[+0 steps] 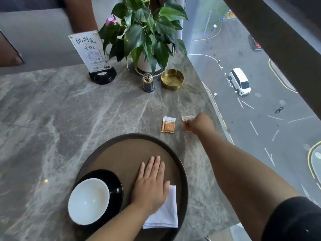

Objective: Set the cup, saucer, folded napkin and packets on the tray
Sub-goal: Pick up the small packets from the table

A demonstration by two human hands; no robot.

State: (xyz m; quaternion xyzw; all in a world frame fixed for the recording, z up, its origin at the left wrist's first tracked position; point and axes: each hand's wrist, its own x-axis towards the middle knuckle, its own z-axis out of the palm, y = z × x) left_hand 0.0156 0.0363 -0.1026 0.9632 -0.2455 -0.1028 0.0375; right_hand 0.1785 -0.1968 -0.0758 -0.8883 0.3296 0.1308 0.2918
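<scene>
The grey veined marble worktop [69, 110] carries a round dark-rimmed tray with a brown floor [125, 150] at its six o'clock edge. On the tray, at about eight o'clock, a black glazed saucer [116, 183] holds a white ceramic cup [88, 200]; both look hard, smooth and breakable, best lifted together by the saucer's rim. At five o'clock on the tray lies a white folded cloth napkin [165, 216], soft and limp, with the left hand [151, 185] spread flat over its near corner, its grip wide and holding nothing. Off the tray, toward one o'clock, an orange-and-white paper packet [168, 124] lies flat on the stone, untouched. Just beside it at three o'clock, the right hand [201, 123] has its grip pinched narrow on a second, similar orange packet [186, 122]. These packets look light, thin and crinkly, probably easiest pinched by an edge or corner, since a flat one offers little to get under.
</scene>
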